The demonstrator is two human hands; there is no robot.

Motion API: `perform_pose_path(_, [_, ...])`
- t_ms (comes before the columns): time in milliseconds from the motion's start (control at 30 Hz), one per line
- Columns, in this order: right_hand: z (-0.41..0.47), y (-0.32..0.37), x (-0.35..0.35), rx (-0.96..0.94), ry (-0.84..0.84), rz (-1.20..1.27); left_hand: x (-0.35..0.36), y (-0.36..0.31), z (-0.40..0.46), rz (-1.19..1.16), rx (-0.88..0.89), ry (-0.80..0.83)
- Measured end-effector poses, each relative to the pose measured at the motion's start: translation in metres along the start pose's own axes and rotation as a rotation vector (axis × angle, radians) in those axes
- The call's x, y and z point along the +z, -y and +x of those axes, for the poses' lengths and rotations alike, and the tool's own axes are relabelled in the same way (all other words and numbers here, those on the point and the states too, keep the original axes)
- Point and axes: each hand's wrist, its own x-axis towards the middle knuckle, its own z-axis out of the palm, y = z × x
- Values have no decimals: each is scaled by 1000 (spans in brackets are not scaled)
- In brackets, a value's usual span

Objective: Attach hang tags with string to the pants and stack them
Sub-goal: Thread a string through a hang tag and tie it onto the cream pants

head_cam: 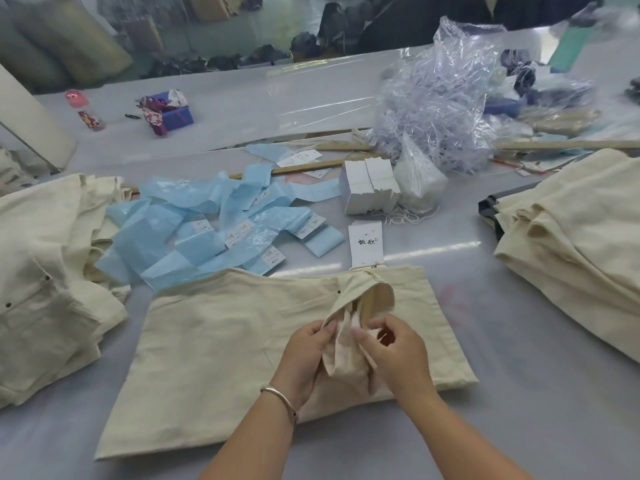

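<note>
Grey worktop (519,393), cluttered at the far side. Cream pants (214,348) lying flat at centre, pocket lining pulled out near the waistband. Left hand (304,355) pinching the lining's edge; right hand (394,351) pinching the cloth just beside it, fingers curled. White hang tag (365,244) just beyond the waistband. Boxed tags (370,187) and string (408,213) further back. Pants stacks left (45,271) and right (581,237). Blue bags (194,230) scattered between.

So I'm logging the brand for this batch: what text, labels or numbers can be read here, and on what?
"恒欣": black characters on the white hang tag lying just beyond the pants.
White stickers on the blue bags: printed lines too small to read.
White tag block: no legible print.
</note>
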Motion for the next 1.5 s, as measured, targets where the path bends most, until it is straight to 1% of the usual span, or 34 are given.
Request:
perform_pose_path(67, [3,-1,0,-32,-52,-135,-2,-1,2,-48,-11,29])
perform_pose_path(133, [4,1,-2,-146,-112,-312,-3,0,2,-41,-4,26])
perform_pose_path(200, [6,1,-3,-237,-106,-444,-2,2,3,-10,17,13])
perform_pose_path(267, [9,-2,-5,-218,-73,-459,-1,3,4,33,46,-5])
perform_pose_path(367, [19,-11,-15,-59,-54,-293,1,4,6,72,76,-12])
perform_pose_path(433, [27,-17,-27,110,26,-52,3,4,6,69,75,-14])
perform_pose_path(500, [33,-20,-37,238,134,140,3,6,6,48,59,-28])
perform_pose_path(567, [36,-20,-42,306,210,252,3,9,5,14,50,-45])
perform_pose_path(700, [39,-16,-44,416,307,500,0,13,6,-1,53,-57])
perform_pose_path(767, [39,-16,-42,430,357,549,-1,14,6,-11,52,-64])
perform_pose_path(867, [36,-15,-36,414,381,553,-3,16,6,-28,55,-68])
perform_pose_path(967, [32,-16,-28,355,420,538,-4,19,5,-34,59,-85])
perform_pose_path(1100, [25,-20,-22,204,468,510,-4,21,3,-47,71,-118])
perform_pose_path(1233, [21,-24,-21,76,477,444,-1,22,3,-59,85,-157])
perform_pose_path(1367, [21,-22,-28,47,501,384,2,23,2,-45,96,-198])
perform_pose_path(1433, [22,-18,-32,39,447,363,5,22,1,-22,110,-208])
perform_pose_path(1500, [27,-11,-36,-28,292,312,8,21,-1,28,133,-207])
